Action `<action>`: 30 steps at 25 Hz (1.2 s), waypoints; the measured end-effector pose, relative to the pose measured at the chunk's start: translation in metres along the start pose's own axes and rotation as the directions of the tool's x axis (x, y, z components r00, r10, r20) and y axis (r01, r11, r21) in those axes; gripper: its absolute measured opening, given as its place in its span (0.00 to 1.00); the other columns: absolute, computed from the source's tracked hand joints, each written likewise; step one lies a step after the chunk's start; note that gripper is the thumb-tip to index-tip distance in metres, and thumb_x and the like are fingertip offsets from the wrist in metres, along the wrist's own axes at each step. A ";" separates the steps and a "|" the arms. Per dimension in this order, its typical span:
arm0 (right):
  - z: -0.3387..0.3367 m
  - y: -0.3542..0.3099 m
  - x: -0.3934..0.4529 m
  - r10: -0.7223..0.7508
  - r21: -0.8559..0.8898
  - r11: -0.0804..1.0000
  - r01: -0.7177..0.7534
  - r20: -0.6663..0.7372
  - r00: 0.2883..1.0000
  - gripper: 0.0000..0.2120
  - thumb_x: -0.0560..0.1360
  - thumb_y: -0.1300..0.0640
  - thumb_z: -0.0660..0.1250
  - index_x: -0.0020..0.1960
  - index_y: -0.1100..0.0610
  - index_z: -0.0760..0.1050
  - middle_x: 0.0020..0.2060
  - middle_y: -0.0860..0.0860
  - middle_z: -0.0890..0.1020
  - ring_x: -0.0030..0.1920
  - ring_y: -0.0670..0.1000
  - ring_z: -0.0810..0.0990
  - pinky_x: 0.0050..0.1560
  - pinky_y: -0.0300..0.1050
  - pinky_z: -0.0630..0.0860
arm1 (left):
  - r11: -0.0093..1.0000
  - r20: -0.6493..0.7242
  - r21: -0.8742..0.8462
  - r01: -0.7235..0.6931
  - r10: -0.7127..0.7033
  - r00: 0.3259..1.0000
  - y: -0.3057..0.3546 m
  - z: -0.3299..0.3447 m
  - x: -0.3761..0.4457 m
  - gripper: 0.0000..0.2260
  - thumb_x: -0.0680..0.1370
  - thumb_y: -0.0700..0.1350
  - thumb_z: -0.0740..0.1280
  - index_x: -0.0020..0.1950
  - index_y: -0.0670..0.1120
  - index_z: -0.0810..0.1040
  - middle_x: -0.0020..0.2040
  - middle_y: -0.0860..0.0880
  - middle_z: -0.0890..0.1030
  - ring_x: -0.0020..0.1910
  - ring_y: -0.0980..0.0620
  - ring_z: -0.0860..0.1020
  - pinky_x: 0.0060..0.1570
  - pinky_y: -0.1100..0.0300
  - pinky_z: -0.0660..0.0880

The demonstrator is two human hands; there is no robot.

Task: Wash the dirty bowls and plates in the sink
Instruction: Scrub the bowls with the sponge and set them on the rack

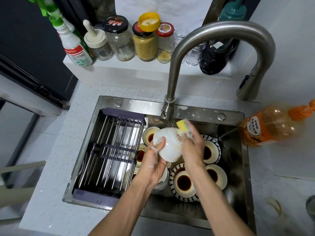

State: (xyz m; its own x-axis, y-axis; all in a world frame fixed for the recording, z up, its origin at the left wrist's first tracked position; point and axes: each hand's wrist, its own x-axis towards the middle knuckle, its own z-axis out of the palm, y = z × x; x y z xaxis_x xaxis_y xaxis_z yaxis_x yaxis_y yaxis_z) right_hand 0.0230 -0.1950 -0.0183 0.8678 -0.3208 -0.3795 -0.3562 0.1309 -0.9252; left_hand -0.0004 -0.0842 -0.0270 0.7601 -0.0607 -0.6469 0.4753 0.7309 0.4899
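Note:
My left hand [156,160] grips a white bowl [167,144], turned on its side with its base facing right, above the steel sink [196,113]. My right hand [191,147] holds a yellow sponge [182,125] against the bowl's base. Foam clings to the bowl and to my left fingers. Below lie several dirty dishes with dark sauce: a striped plate [183,183], a striped bowl [208,151], a cream bowl [215,175] and another bowl [150,136] at the back.
A metal drying rack [109,154] spans the sink's left half. The curved tap [172,92] rises behind the bowl. An orange detergent bottle [269,125] lies on the right counter. Jars [144,43] and a spray bottle [73,43] line the back ledge.

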 end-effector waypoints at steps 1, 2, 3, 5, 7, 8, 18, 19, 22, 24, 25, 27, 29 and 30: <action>0.000 -0.005 0.007 0.055 -0.125 0.991 -0.041 0.107 0.993 0.23 0.79 0.67 0.63 0.65 0.44 0.76 0.68 0.47 0.76 0.62 0.44 0.76 0.60 0.33 0.73 | 0.997 -0.044 0.072 -0.006 0.010 0.999 0.001 0.000 0.001 0.24 0.75 0.41 0.71 0.70 0.38 0.72 0.62 0.35 0.80 0.62 0.37 0.78 0.57 0.43 0.78; 0.000 -0.006 0.008 0.026 -0.278 0.960 0.031 0.199 0.980 0.21 0.79 0.66 0.63 0.66 0.47 0.77 0.69 0.46 0.75 0.63 0.43 0.75 0.59 0.28 0.70 | 0.990 -0.083 0.142 -0.023 0.035 0.996 0.003 -0.001 0.003 0.20 0.76 0.39 0.70 0.68 0.40 0.74 0.60 0.37 0.81 0.60 0.38 0.79 0.57 0.41 0.78; -0.001 -0.004 0.001 -0.059 -0.408 0.897 0.170 0.271 0.961 0.21 0.78 0.66 0.64 0.67 0.49 0.76 0.70 0.44 0.72 0.66 0.42 0.72 0.61 0.27 0.67 | 0.977 -0.092 0.208 -0.043 0.064 0.994 0.006 -0.002 0.004 0.17 0.77 0.37 0.68 0.66 0.41 0.76 0.58 0.38 0.82 0.59 0.38 0.80 0.59 0.41 0.77; -0.006 0.012 -0.015 -0.319 -0.536 0.697 0.477 0.364 0.875 0.24 0.76 0.67 0.65 0.70 0.50 0.74 0.73 0.45 0.68 0.71 0.44 0.66 0.69 0.35 0.64 | 0.949 -0.051 0.310 -0.067 0.087 0.995 0.008 -0.004 0.001 0.14 0.78 0.37 0.67 0.63 0.43 0.78 0.57 0.39 0.83 0.59 0.38 0.80 0.60 0.42 0.77; -0.008 0.015 -0.011 -0.332 -0.550 0.681 0.483 0.355 0.874 0.27 0.77 0.65 0.65 0.72 0.46 0.70 0.70 0.42 0.70 0.70 0.47 0.69 0.69 0.44 0.69 | 0.903 -0.010 0.421 -0.087 0.100 0.995 0.010 -0.004 -0.004 0.12 0.78 0.36 0.68 0.60 0.45 0.79 0.54 0.42 0.85 0.58 0.40 0.81 0.59 0.44 0.78; -0.004 0.011 -0.003 -0.273 -0.560 0.724 0.402 0.302 0.913 0.28 0.78 0.64 0.65 0.73 0.43 0.67 0.67 0.40 0.70 0.68 0.46 0.71 0.67 0.45 0.71 | 0.866 0.011 0.488 -0.110 0.120 0.993 0.012 -0.003 -0.006 0.11 0.78 0.35 0.68 0.59 0.45 0.80 0.53 0.44 0.85 0.57 0.42 0.81 0.59 0.46 0.78; 0.049 0.009 -0.026 -0.440 -0.484 0.574 0.661 0.498 0.747 0.25 0.74 0.65 0.60 0.71 0.53 0.72 0.69 0.45 0.73 0.71 0.48 0.66 0.75 0.49 0.63 | 0.809 0.059 0.530 -0.253 0.262 0.963 0.026 -0.031 -0.007 0.22 0.74 0.23 0.54 0.57 0.43 0.79 0.44 0.47 0.84 0.43 0.52 0.81 0.39 0.63 0.76; 0.047 0.016 -0.033 -0.466 -0.458 0.549 0.699 0.527 0.711 0.26 0.73 0.65 0.59 0.71 0.53 0.72 0.69 0.46 0.73 0.72 0.50 0.66 0.75 0.49 0.62 | 0.820 0.054 0.514 -0.252 0.262 0.963 0.027 -0.032 -0.006 0.21 0.76 0.24 0.55 0.58 0.43 0.79 0.46 0.46 0.84 0.45 0.52 0.81 0.41 0.62 0.77; 0.047 0.017 -0.022 -0.363 -0.477 0.670 0.569 0.458 0.812 0.27 0.74 0.69 0.63 0.71 0.52 0.72 0.71 0.45 0.72 0.72 0.48 0.66 0.74 0.52 0.64 | 0.793 0.056 0.563 -0.232 0.243 0.968 0.025 -0.033 -0.014 0.20 0.77 0.26 0.58 0.55 0.48 0.80 0.46 0.50 0.85 0.45 0.55 0.82 0.42 0.63 0.77; 0.050 0.016 -0.024 -0.391 -0.446 0.647 0.619 0.503 0.771 0.28 0.73 0.71 0.64 0.71 0.53 0.73 0.71 0.47 0.72 0.73 0.50 0.67 0.74 0.52 0.64 | 0.797 0.062 0.549 -0.253 0.263 0.963 0.029 -0.035 -0.013 0.20 0.76 0.24 0.57 0.55 0.45 0.79 0.42 0.52 0.85 0.42 0.56 0.82 0.39 0.66 0.77; 0.048 0.021 -0.026 -0.434 -0.372 0.656 0.657 0.527 0.731 0.28 0.72 0.72 0.63 0.70 0.55 0.73 0.70 0.48 0.72 0.73 0.50 0.67 0.75 0.49 0.63 | 0.802 0.049 0.542 -0.251 0.268 0.962 0.032 -0.039 -0.008 0.21 0.76 0.24 0.57 0.57 0.43 0.79 0.43 0.51 0.85 0.43 0.55 0.83 0.39 0.65 0.77; 0.046 0.028 -0.032 -0.412 -0.220 0.808 0.547 0.453 0.790 0.27 0.73 0.74 0.64 0.68 0.55 0.75 0.69 0.49 0.75 0.71 0.47 0.70 0.73 0.43 0.65 | 0.837 -0.051 0.512 -0.195 0.256 0.965 0.039 -0.053 0.001 0.18 0.77 0.27 0.60 0.63 0.41 0.77 0.49 0.47 0.86 0.46 0.53 0.84 0.42 0.63 0.79; 0.048 0.031 -0.038 -0.257 -0.072 0.954 0.292 0.310 0.916 0.24 0.74 0.73 0.65 0.64 0.52 0.77 0.64 0.46 0.78 0.67 0.43 0.74 0.68 0.38 0.70 | 0.889 -0.193 0.443 -0.120 0.226 0.955 0.044 -0.078 0.012 0.15 0.79 0.35 0.67 0.66 0.42 0.76 0.55 0.42 0.84 0.48 0.51 0.84 0.42 0.59 0.80; 0.050 0.034 -0.038 -0.170 -0.011 0.984 0.179 0.261 0.950 0.24 0.75 0.73 0.64 0.62 0.49 0.78 0.62 0.44 0.79 0.65 0.42 0.76 0.65 0.35 0.72 | 0.927 -0.239 0.361 -0.101 0.197 0.951 0.046 -0.092 0.020 0.15 0.79 0.39 0.68 0.66 0.43 0.76 0.57 0.41 0.83 0.50 0.47 0.84 0.42 0.56 0.81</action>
State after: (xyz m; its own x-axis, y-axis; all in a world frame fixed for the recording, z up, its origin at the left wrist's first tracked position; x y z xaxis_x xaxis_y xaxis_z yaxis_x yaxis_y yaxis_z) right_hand -0.0048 -0.1316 -0.0355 0.9757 -0.0821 -0.2033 -0.1987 0.0614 -0.9781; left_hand -0.0043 0.0110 -0.0711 0.7103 0.2485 -0.6586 0.5236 0.4387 0.7303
